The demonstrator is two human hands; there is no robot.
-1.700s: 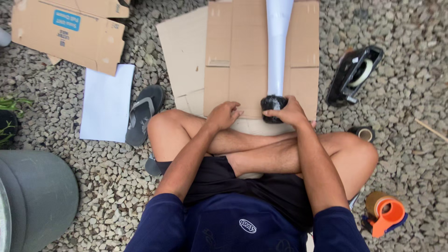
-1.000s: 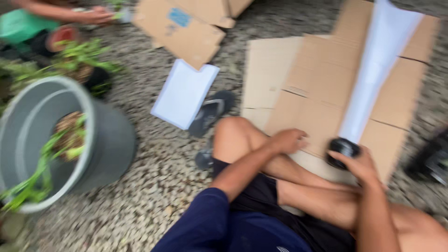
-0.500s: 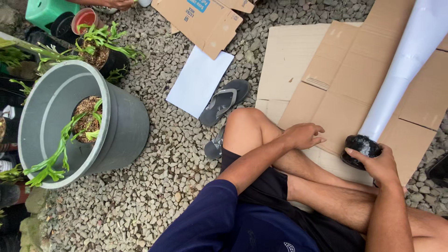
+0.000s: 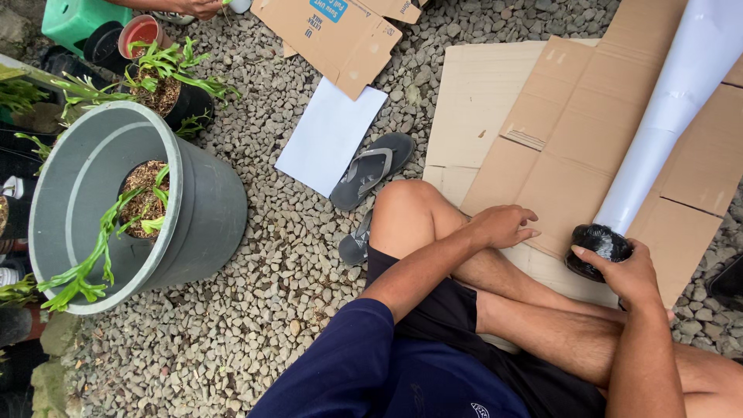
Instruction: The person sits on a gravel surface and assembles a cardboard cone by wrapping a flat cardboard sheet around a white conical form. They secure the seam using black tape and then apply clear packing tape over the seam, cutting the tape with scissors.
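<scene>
A grey bucket (image 4: pixel 197 209) holds a potted plant (image 4: pixel 135 209); my right hand (image 4: pixel 631 271) grips the black-wrapped base (image 4: pixel 597 244), my left hand (image 4: pixel 503 226) rests loosely curled on cardboard (image 4: pixel 557 147).

right hand (image 4: pixel 631 275) gripping black-wrapped bundle (image 4: pixel 597 246) (perhaps plastic)

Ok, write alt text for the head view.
A seated person's right hand grips the black-wrapped base of a long white cone lying on flattened cardboard, while the left hand rests near the knee. A grey tub holding a potted plant stands on gravel.

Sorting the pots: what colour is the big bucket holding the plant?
Grey, seen in the head view: bucket.
</scene>
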